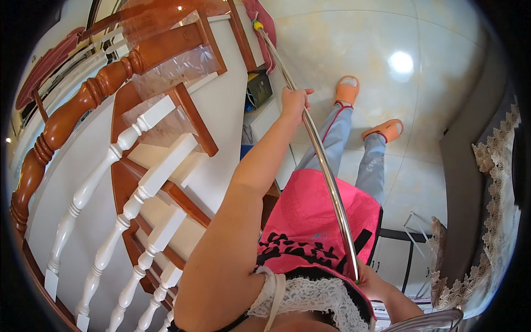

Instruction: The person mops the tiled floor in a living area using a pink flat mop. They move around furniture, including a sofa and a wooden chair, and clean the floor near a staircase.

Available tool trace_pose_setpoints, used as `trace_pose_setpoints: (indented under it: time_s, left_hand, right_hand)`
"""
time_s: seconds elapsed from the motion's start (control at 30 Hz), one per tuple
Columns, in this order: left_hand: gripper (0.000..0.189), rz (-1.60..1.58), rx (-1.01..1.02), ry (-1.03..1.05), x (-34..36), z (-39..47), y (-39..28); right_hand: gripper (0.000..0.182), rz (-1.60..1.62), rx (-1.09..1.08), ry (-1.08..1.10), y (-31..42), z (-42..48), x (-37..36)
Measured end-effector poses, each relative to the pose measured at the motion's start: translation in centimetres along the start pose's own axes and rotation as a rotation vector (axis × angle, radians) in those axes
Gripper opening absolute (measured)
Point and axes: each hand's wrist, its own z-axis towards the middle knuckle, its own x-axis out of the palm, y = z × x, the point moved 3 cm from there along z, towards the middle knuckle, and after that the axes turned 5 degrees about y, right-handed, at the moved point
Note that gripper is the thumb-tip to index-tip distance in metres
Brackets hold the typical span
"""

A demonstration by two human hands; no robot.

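Observation:
A shiny metal pole [323, 157] runs slantwise in front of my body. My left hand [295, 106] is wrapped round its upper part, with one finger sticking out. Close to my waist, my right hand [368, 279] grips the near end of the pole; its fingers are partly hidden. At the far end, a yellow-green connector [258, 25] meets a pink cloth [267, 39], which lies on the floor beside the staircase and is partly cut off by the picture's top edge.
On the left rises a staircase with white balusters [112, 153], a turned wooden newel post [93, 89] and wood-edged steps [195, 120]. A dark box [259, 89] sits beside it. Pale floor tiles [352, 41] lie under my orange slippers [347, 89]. Lace-trimmed fabric [493, 186] covers dark furniture at right.

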Motion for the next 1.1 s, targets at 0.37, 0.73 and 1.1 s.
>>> trace_pose_setpoints:
  time_s: [0.37,0.73,1.1]
  left_hand:
    - [0.028,-0.123,0.090,-0.053,0.8,-8.2,5.9]
    - [0.015,0.121,0.221,0.005,0.5,6.3,-3.0]
    - [0.034,0.289,-0.125,-0.065,3.5,-8.6,12.6]
  right_hand:
    - [0.057,-0.258,0.176,-0.111,-3.1,-5.4,-0.4]
    - [0.045,-0.028,0.014,-0.052,2.1,4.6,-3.8]
    - [0.034,0.132,0.008,-0.367,-9.1,-8.3,1.2]
